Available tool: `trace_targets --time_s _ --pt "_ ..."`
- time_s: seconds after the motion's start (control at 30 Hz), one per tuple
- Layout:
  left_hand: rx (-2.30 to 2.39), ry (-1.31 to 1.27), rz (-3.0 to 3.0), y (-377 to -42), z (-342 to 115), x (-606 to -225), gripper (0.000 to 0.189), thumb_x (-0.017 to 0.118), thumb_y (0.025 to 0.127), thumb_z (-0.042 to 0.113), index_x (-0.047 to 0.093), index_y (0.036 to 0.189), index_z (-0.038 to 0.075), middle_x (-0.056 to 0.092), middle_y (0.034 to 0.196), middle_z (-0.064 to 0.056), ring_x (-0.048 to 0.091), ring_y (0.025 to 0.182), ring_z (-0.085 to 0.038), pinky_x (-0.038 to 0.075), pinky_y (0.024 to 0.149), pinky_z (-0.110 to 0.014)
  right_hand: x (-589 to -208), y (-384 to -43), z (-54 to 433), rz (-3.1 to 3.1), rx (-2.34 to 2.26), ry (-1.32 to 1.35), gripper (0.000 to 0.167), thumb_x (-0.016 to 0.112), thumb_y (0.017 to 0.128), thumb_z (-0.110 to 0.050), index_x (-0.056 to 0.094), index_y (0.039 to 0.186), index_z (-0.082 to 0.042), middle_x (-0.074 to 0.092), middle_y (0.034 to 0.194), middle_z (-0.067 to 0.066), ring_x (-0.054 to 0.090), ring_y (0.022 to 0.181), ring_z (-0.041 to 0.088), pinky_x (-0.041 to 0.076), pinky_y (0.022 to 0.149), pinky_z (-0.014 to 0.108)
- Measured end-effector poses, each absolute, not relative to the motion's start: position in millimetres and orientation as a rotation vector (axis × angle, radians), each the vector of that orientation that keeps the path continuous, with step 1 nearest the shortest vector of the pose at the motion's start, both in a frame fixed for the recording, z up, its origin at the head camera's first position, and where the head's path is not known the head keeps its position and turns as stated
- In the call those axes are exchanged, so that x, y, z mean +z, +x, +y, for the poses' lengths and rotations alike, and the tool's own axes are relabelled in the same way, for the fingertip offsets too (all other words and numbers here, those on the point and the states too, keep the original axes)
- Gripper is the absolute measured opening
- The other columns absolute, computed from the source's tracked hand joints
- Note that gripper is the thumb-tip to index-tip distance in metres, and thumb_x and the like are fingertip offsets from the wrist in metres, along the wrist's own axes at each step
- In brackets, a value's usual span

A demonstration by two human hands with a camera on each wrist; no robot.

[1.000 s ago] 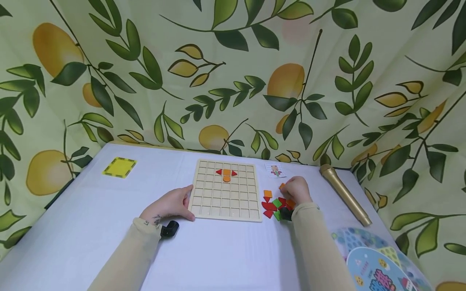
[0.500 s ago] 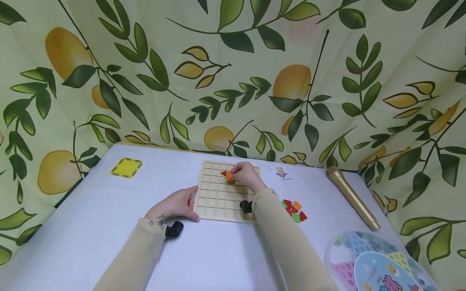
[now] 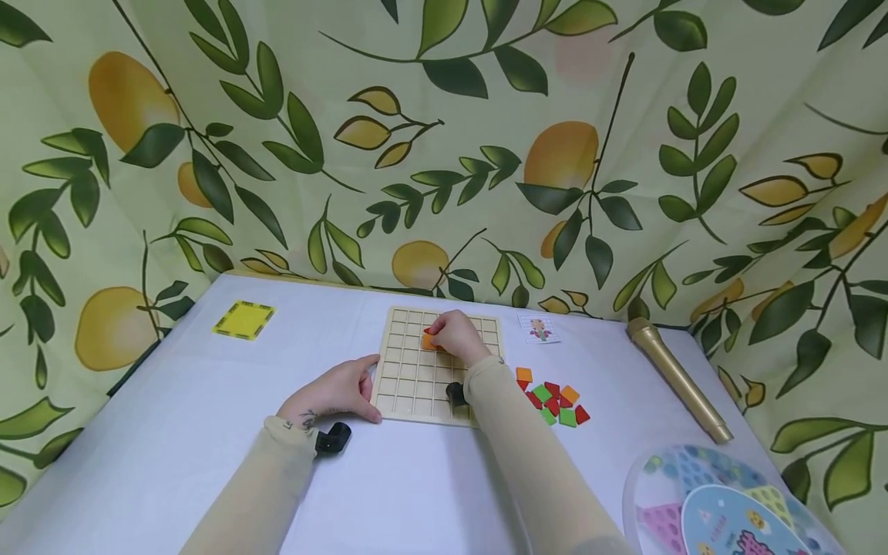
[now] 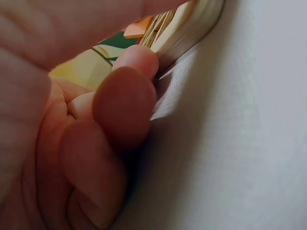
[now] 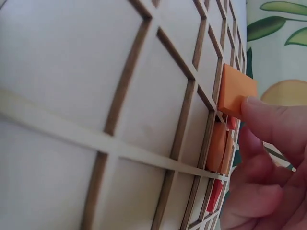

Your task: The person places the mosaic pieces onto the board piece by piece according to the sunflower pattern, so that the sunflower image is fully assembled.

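A pale wooden grid board (image 3: 409,395) lies on the white table. My left hand (image 3: 333,391) holds it at the near left corner, thumb by the front edge and fingers along the left side; in the left wrist view the fingers (image 4: 125,108) curl beside the board's edge. Over the upper middle of the board, my right hand (image 3: 461,338) pinches an orange square tile (image 5: 235,88) between thumb and fingers, with the tile tilted close to the grid. Beside it, a rounded orange tile (image 5: 217,146) and a red tile (image 5: 214,195) sit in cells, partly hidden by that hand in the head view.
Right of the board lie several loose red, green and orange tiles (image 3: 553,401). A small picture card (image 3: 539,329) is behind them. Farther right are a gold microphone-shaped object (image 3: 680,381) and a clear round container (image 3: 662,493) with a blue label. A yellow square (image 3: 244,320) lies back left.
My right hand has moved left from the loose tiles to the board, bringing an orange square tile, then slightly farther left. The left hand stays at the board's corner.
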State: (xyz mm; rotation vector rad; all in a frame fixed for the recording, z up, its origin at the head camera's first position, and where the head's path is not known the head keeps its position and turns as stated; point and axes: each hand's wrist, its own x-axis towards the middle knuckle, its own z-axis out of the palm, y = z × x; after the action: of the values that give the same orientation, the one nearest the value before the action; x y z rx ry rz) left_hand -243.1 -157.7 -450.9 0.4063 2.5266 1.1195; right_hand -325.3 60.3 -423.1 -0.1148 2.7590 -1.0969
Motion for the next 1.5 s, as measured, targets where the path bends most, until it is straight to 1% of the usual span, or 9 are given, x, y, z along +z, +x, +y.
trace_targets --time_s 0.2,0.37,0.67,0.77,0.93,1.0,1.13,1.2,1.5 --pt "1.111 0.394 2.532 -242.2 -156.0 -452.7 0.109 0.089 0.054 0.018 0.028 0.142 -0.002 0.054 0.065 -0.003 0.047 0.055 -0.014 0.035 0.053 -0.025 -422.1 -317.9 58.9 2.846 -0.992 -0.111 0.006 0.07 0.077 -0.007 0.07 0.083 -0.009 0.065 0.086 0.003 0.054 0.078 0.017 0.042 0.07 0.028" --pt "1.114 0.376 2.532 -242.1 -156.1 -452.9 0.109 0.089 0.054 0.018 0.028 0.143 -0.001 0.054 0.065 -0.003 0.047 0.055 -0.015 0.035 0.054 -0.026 -414.9 -313.6 71.8 2.737 -1.271 -0.043 0.016 0.068 0.079 -0.005 0.07 0.095 -0.004 0.062 0.09 0.007 0.052 0.08 0.019 0.043 0.07 0.028" --pt "1.088 0.383 2.541 -242.9 -159.9 -449.1 0.109 0.089 0.055 0.019 0.027 0.143 -0.001 0.053 0.066 -0.004 0.047 0.056 -0.016 0.035 0.054 -0.027 -393.4 -286.4 148.9 2.409 -1.712 0.296 0.037 0.067 0.084 -0.015 0.059 0.119 -0.008 0.061 0.1 0.004 0.052 0.097 0.029 0.042 0.068 0.029" --pt "1.089 0.413 2.537 -242.7 -161.7 -447.3 0.108 0.088 0.056 0.019 0.026 0.143 -0.004 0.053 0.065 -0.004 0.046 0.055 -0.015 0.034 0.053 -0.026 -397.9 -275.2 174.1 2.384 -1.74 0.442 0.04 0.066 0.084 -0.017 0.056 0.122 -0.01 0.059 0.102 0.005 0.051 0.095 0.028 0.043 0.069 0.029" --pt "1.113 0.441 2.517 -242.0 -161.2 -446.1 0.108 0.087 0.058 0.018 0.024 0.142 -0.006 0.052 0.064 -0.003 0.045 0.053 -0.014 0.034 0.051 -0.025 -410.9 -259.7 199.5 2.432 -1.564 0.602 0.037 0.065 0.083 -0.016 0.059 0.12 -0.013 0.055 0.101 0.008 0.047 0.071 0.022 0.04 0.064 0.028" --pt "1.113 0.439 2.515 -241.3 -159.2 -446.5 0.107 0.087 0.057 0.018 0.025 0.142 -0.005 0.052 0.064 -0.003 0.045 0.054 -0.014 0.034 0.052 -0.025 -416.5 -256.3 203.6 2.468 -1.475 0.604 0.036 0.065 0.082 -0.013 0.061 0.118 -0.012 0.054 0.105 0.01 0.047 0.074 0.022 0.04 0.065 0.029" --pt "1.11 0.427 2.529 -239.4 -158.2 -447.9 0.106 0.087 0.057 0.017 0.027 0.142 -0.005 0.052 0.065 -0.004 0.046 0.054 -0.015 0.034 0.052 -0.025 -428.5 -260.1 200.9 2.54 -1.3 0.592 0.035 0.064 0.079 -0.006 0.063 0.114 -0.009 0.052 0.117 0.014 0.047 0.096 0.026 0.043 0.075 0.033" --pt "1.113 0.428 2.53 -239.3 -157.9 -449.0 0.106 0.087 0.056 0.017 0.027 0.142 -0.005 0.053 0.064 -0.004 0.046 0.054 -0.015 0.034 0.052 -0.026 -430.8 -262.5 199.5 2.565 -1.216 0.593 0.036 0.063 0.078 -0.003 0.064 0.114 -0.009 0.051 0.119 0.015 0.045 0.101 0.028 0.043 0.078 0.035" --pt "1.099 0.446 2.535 -240.9 -157.8 -447.1 0.106 0.087 0.057 0.017 0.027 0.141 -0.006 0.053 0.065 -0.003 0.046 0.055 -0.015 0.034 0.053 -0.026 -429.2 -267.4 201.1 2.609 -1.004 0.578 0.031 0.068 0.077 -0.006 0.06 0.107 -0.005 0.053 0.11 0.014 0.047 0.096 0.028 0.043 0.079 0.038"
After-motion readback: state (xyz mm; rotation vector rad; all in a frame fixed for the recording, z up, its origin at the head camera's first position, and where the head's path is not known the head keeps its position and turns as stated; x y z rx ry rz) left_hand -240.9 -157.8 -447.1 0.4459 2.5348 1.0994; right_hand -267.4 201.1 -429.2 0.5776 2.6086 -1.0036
